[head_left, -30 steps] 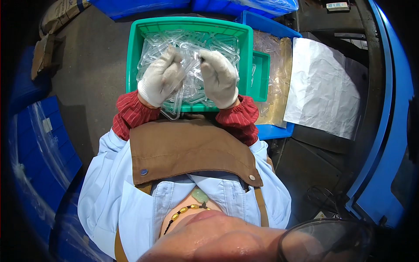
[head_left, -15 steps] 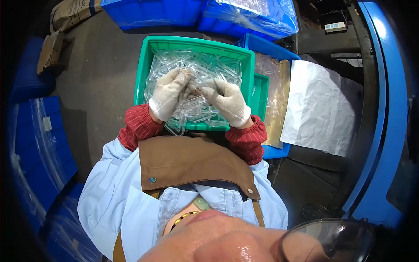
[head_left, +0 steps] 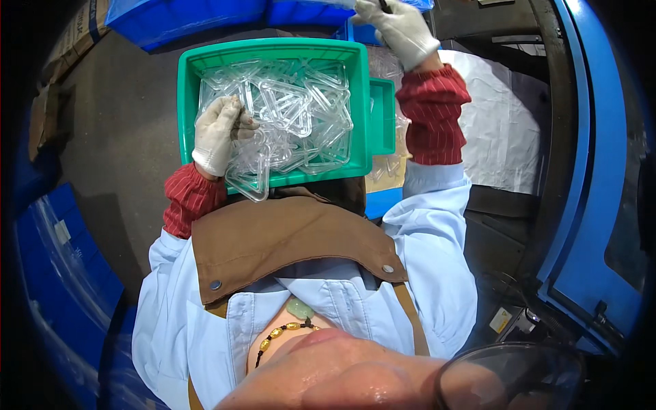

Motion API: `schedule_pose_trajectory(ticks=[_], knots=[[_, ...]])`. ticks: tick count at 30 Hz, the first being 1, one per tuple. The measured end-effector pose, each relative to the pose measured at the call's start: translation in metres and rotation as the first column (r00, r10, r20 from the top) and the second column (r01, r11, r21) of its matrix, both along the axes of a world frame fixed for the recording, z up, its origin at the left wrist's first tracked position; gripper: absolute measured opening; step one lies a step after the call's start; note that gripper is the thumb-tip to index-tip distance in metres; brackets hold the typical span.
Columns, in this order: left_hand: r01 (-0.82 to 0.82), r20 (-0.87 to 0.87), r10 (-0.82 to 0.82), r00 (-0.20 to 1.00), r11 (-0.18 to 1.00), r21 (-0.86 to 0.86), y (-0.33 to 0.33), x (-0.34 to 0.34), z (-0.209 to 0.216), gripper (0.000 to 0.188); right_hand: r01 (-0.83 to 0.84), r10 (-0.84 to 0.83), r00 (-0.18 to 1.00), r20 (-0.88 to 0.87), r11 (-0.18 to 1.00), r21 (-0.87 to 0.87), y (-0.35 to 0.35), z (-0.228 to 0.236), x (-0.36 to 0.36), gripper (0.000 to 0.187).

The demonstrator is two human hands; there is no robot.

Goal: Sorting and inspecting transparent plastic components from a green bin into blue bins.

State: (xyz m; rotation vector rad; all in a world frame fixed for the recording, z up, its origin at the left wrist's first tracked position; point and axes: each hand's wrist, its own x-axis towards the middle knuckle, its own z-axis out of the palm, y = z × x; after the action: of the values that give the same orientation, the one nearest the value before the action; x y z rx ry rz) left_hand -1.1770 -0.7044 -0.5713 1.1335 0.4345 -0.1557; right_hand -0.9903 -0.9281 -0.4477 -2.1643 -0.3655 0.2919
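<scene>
My left hand (head_left: 217,133), in a white glove, is at the left side of a green bin (head_left: 188,109), over a heap of clear plastic triangular frames (head_left: 287,109). Its fingers are curled closed among the pieces; what they pinch, if anything, I cannot make out. One clear triangular frame (head_left: 254,179) leans over the bin's near rim, below that hand. My right hand (head_left: 403,33), also gloved, is raised at the upper right, beyond the bin. A slim dark tool (head_left: 385,6) sticks out between its closed fingers; its kind is not clear, and the frame's top edge cuts it off.
A smaller green tray (head_left: 384,123) stands right of the bin, beside a blue crate (head_left: 384,203) with clear pieces in it. A white sheet (head_left: 502,130) lies further right. Blue machinery (head_left: 581,225) edges the right side; blue bins (head_left: 184,20) stand at the back.
My hands have parted: the right one has moved up and to the right, away from the bin, with the dark tool. The left has stayed over the heap. The view has shifted somewhat.
</scene>
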Motion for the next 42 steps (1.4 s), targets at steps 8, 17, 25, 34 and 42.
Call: schedule_pose_trajectory(ticks=[8, 17, 25, 34, 42], knots=[[-0.009, 0.000, 0.009, 1.000, 1.000, 0.000, -0.004, 0.000, 0.001, 0.024, -0.199, 0.258, 0.963, -0.078, 0.485, -0.852, 0.008, -0.103, -0.049, 0.020], [-0.008, -0.008, 0.008, 1.000, 1.000, 0.015, -0.005, 0.000, 0.003, 0.020, -0.011, 0.030, 0.988, 0.149, 0.992, -0.128, -0.019, -0.056, -0.101, 0.030], [0.008, 0.137, -0.021, 0.990, 0.996, 0.093, -0.022, 0.009, 0.038, 0.030, 0.244, -0.116, 0.949, -0.294, 0.861, 0.446, 0.008, -0.044, -0.137, 0.024], [0.237, 0.154, -0.250, 0.956, 0.966, 0.101, -0.026, 0.024, 0.050, 0.024, -0.044, 0.077, 0.993, -0.085, 0.940, 0.337, 0.018, -0.055, -0.134, 0.030], [0.009, 0.056, 0.007, 0.998, 0.963, -0.269, -0.028, 0.013, 0.041, 0.024, -0.113, 0.033, 0.987, 0.158, 0.840, 0.531, 0.010, -0.083, -0.150, 0.028]])
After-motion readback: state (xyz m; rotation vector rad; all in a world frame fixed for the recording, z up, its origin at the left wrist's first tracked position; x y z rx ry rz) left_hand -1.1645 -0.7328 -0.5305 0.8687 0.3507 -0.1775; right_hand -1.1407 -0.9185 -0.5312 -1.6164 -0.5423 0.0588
